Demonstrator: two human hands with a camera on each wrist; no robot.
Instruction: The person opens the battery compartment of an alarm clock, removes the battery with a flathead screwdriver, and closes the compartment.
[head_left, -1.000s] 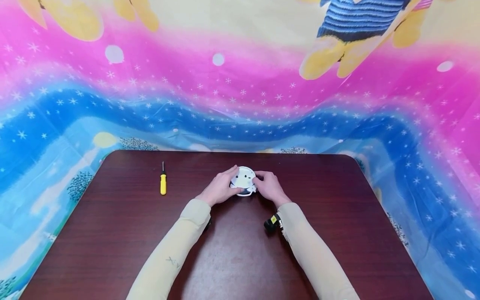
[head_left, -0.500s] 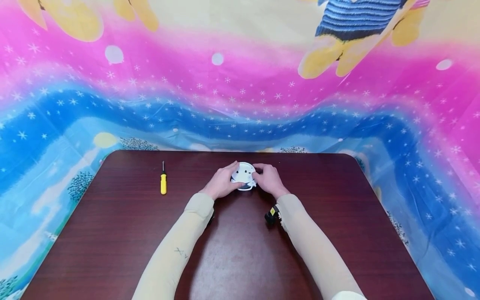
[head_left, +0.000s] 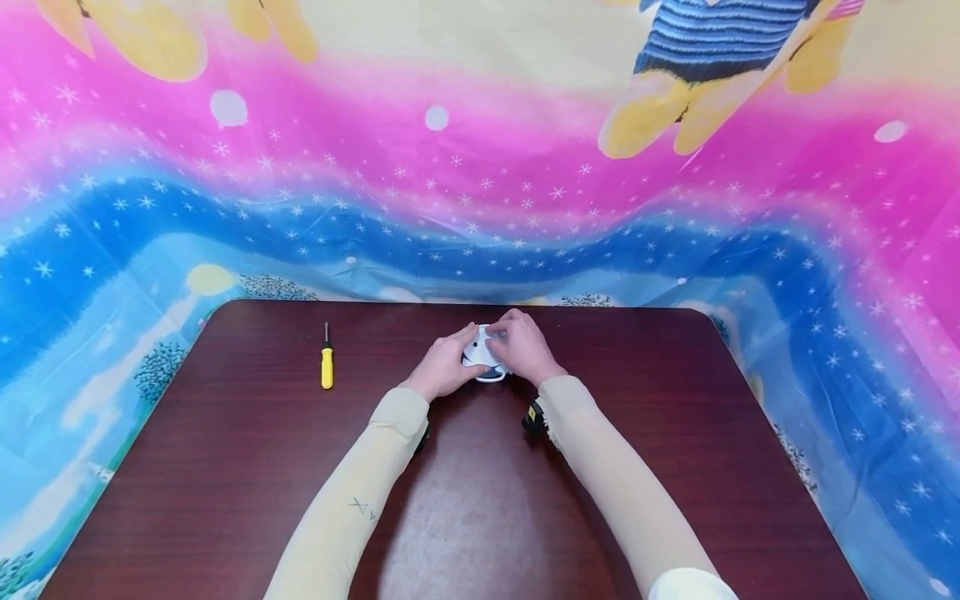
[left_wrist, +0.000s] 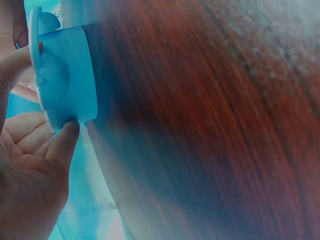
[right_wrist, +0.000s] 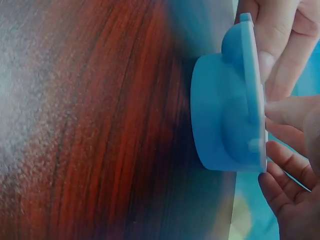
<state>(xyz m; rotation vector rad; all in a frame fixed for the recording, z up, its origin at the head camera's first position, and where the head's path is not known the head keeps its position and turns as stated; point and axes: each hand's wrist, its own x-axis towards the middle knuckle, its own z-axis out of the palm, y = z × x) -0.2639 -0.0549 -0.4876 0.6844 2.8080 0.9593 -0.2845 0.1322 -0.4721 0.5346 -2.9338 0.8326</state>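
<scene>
A white round plastic case (head_left: 480, 354), with dark spots on its top and a thin looped edge at the front, is near the far edge of the table. My left hand (head_left: 442, 365) holds its left side, thumb at the front and fingers toward the back. My right hand (head_left: 522, 346) lies over the right part of the top, its fingers bent down to the surface; whether they pinch anything small is hidden. In the blue-tinted right wrist view the case (right_wrist: 220, 115) shows a deep round body under a wider rim with rounded bulges.
A screwdriver (head_left: 326, 367) with a yellow handle lies on the brown table (head_left: 225, 467) to the left, its tip pointing away. Behind the table hangs a patterned cloth (head_left: 420, 217) in pink and blue. Dark wrist cameras sit under both sleeves.
Over the second, the case shifts slightly away from me with both hands. In the last half second my right hand leaves the right rim and moves left over the top; my left hand stays.
</scene>
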